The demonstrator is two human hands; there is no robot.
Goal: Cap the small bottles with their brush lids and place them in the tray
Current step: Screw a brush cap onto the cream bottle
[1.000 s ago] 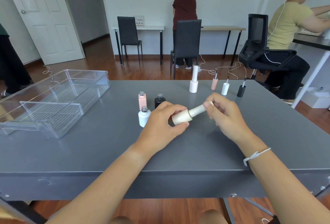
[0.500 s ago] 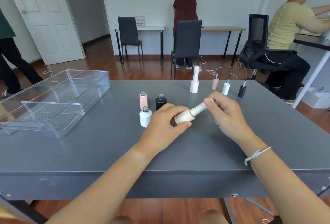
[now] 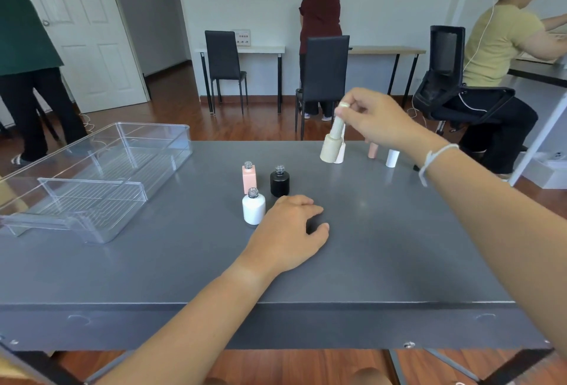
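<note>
Right grip (image 3: 372,122) around ribbed cream bottle (image 3: 332,144)

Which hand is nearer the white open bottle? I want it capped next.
Left. The left hand rests on the table just right of the white bottle; the right hand is raised far behind, holding the beige capped bottle.

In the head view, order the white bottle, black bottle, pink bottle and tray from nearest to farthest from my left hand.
From the left hand:
1. White bottle, just left of it; black bottle, just beyond the fingers. Too close to call.
2. Pink bottle, behind the white one.
3. Tray, far left.
</note>
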